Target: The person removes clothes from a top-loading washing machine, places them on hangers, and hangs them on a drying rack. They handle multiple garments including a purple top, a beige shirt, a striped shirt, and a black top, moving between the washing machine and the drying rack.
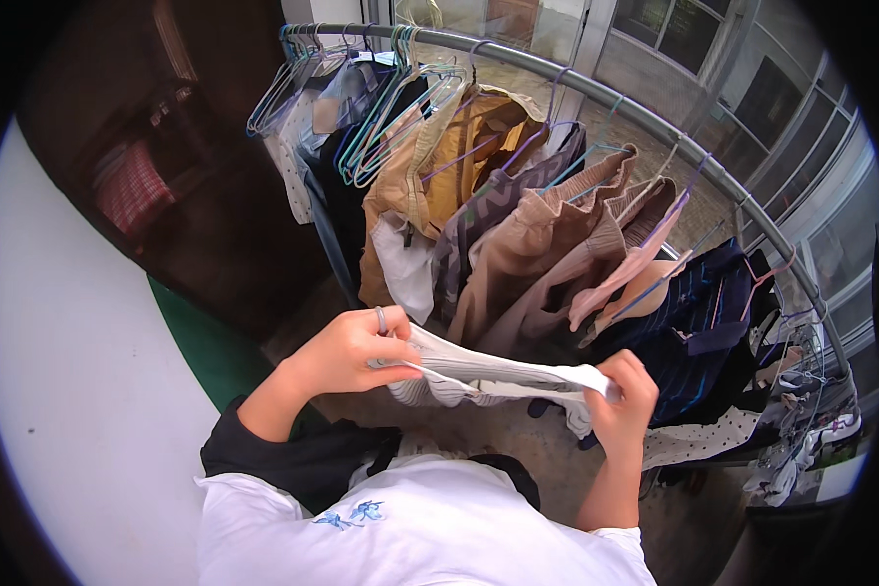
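Observation:
A pale garment with thin dark stripes point(483, 369) is stretched between my two hands in front of my chest. My left hand point(354, 350), with a ring on one finger, pinches one end of its opening's edge. The other end is gripped by my right hand point(620, 393), thumb and fingers closed on the white band. The opening gapes upward between them, and the lower part hangs down, mostly hidden. I cannot tell exactly which kind of garment it is. Black cloth point(293, 444) lies around my left forearm near the elbow.
Ahead, a curved metal rail point(645, 93) carries brown trousers point(527, 244), a tan jacket point(439, 166), a dark striped shirt point(693, 322) and several bare hangers point(376, 127). Clip hangers with small items point(801, 430) hang at right. A white surface point(88, 391) stands left; windows lie behind.

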`<state>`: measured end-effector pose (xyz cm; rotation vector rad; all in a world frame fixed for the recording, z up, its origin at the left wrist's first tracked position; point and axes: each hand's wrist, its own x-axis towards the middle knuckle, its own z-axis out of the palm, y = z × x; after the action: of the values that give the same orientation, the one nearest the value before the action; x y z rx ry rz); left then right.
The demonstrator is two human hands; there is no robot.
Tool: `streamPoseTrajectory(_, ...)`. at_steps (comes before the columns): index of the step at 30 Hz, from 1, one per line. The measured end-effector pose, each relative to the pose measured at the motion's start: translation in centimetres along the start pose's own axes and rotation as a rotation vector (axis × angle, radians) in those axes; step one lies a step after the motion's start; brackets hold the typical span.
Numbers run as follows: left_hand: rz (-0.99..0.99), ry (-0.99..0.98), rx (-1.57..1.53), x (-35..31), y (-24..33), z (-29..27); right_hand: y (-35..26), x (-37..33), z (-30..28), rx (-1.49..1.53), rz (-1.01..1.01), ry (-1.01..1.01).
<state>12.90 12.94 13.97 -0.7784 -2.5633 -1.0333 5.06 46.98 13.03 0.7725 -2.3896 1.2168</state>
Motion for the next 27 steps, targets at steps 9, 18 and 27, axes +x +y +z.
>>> streamPoseTrajectory(9,-0.214,0.051,-0.094,-0.7,-7.1,-0.8,-3.6,3.4,4.0,0.281,-0.074,0.091)
streamPoseTrajectory(18,-0.264,-0.215,-0.492,-0.7,-10.2,-7.1,-0.9,6.8,7.4,0.341,0.258,-0.268)
streamPoseTrajectory(27,-0.069,-0.166,-0.707,1.8,-16.0,-14.7,-12.3,14.9,14.2,-0.061,-0.070,-0.781)
